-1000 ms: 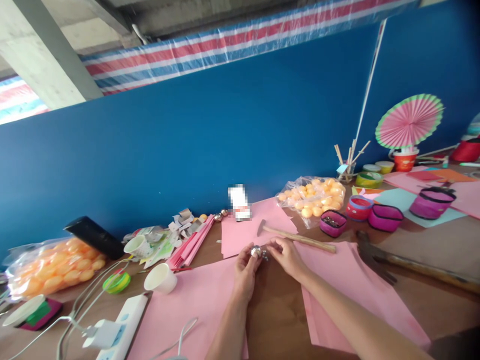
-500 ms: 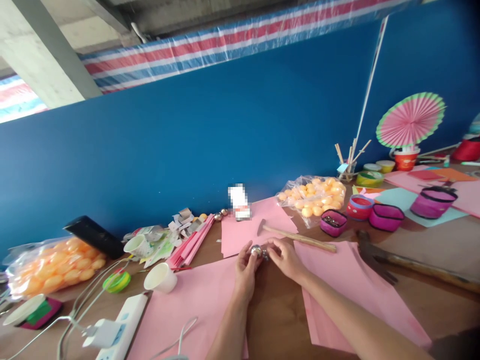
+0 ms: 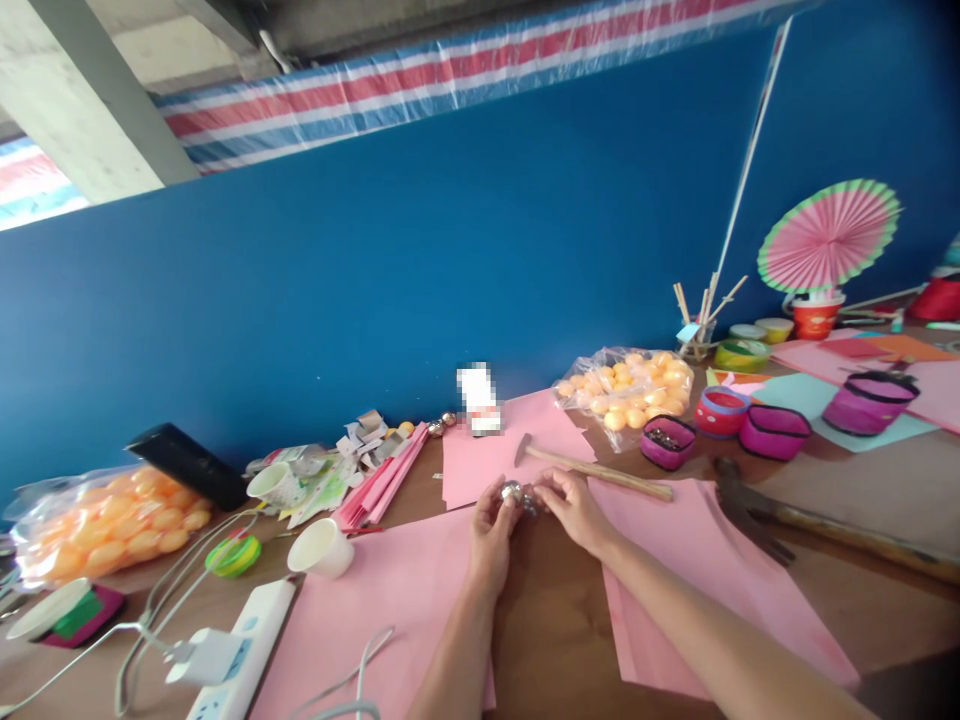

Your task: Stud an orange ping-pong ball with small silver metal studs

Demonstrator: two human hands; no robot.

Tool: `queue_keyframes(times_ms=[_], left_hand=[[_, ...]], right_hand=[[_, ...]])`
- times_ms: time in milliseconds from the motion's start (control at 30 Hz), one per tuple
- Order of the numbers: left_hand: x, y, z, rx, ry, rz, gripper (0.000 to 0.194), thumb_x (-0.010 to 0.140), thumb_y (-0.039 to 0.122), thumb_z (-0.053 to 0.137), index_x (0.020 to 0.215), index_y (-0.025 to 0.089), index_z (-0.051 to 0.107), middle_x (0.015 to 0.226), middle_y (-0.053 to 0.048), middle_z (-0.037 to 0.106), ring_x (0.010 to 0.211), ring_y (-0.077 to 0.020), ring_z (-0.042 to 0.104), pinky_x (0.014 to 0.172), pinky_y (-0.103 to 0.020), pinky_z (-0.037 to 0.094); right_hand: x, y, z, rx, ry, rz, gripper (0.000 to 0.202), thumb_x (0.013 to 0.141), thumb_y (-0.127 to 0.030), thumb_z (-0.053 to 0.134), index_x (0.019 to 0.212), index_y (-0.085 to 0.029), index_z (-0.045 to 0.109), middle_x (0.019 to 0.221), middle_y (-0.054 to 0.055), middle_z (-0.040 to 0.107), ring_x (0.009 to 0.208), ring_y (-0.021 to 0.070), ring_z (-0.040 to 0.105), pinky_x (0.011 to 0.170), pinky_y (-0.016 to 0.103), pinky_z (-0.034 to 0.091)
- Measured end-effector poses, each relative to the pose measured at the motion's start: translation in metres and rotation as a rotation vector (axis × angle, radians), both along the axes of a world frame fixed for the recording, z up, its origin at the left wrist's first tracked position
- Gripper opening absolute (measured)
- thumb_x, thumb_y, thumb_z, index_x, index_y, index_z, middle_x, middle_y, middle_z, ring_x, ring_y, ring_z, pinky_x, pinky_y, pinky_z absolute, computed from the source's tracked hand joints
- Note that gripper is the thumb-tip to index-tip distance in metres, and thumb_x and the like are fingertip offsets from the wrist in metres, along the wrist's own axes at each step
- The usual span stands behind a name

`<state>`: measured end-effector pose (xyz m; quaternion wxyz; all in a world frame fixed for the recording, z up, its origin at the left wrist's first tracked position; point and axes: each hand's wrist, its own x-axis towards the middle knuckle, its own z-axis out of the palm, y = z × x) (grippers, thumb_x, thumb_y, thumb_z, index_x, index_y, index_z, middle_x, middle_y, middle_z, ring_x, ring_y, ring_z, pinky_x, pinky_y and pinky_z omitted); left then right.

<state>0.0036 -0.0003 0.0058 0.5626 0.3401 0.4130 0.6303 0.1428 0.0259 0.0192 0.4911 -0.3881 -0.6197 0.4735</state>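
Note:
A shiny silver ball (image 3: 512, 491) is gripped between the thumb and fingers of my left hand (image 3: 491, 530), above the brown table between pink sheets. Close against its right side is a smaller silvery piece (image 3: 531, 500), whose kind I cannot make out. My right hand (image 3: 574, 508) reaches in from the right with thumb and forefinger pinched at that piece. What lies between those fingertips is too small to name. Just behind my right hand lies a small hammer (image 3: 600, 470) with a wooden handle, its head on a pink paper sheet (image 3: 480, 470).
Pink paper (image 3: 390, 590) lies left, more pink paper (image 3: 697, 580) right. A large hammer (image 3: 825, 525) rests at right. Nearby are a white cup (image 3: 321, 548), a power strip (image 3: 251, 640) with cables, a bag of orange balls (image 3: 630, 390) and a purple container (image 3: 667, 442). A blue partition (image 3: 450, 250) stands behind.
The view has shifted slightly. Both hands stay together around the silver ball, with only a small change in the fingers. Nothing has been let go.

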Motion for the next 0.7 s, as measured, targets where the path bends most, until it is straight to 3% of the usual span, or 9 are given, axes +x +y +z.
queue_keyframes(times_ms=[433,700], left_hand=[[-0.0013,0.0000,-0.0031,0.051,0.112,-0.019,0.050,0.068,0.023,0.064,0.115,0.019,0.047,0.110,-0.008,0.059,0.102,-0.0195,0.055,0.093,-0.037,0.039],[0.0010,-0.0015,0.0010,0.046,0.105,-0.002,0.047,0.065,0.020,0.065,0.110,0.018,0.050,0.106,-0.007,0.061,0.098,-0.0187,0.056,0.090,-0.035,0.041]], right_hand=[[0.0003,-0.0028,0.0042,0.109,-0.128,0.032,0.012,0.077,-0.029,0.050,0.074,-0.018,0.056,0.089,0.003,0.058,0.088,0.0169,0.053,0.084,0.031,0.038],[-0.0005,-0.0013,0.0005,0.082,-0.153,0.025,0.014,0.076,-0.031,0.052,0.074,-0.018,0.057,0.095,0.004,0.057,0.093,0.0171,0.051,0.087,0.031,0.036]])
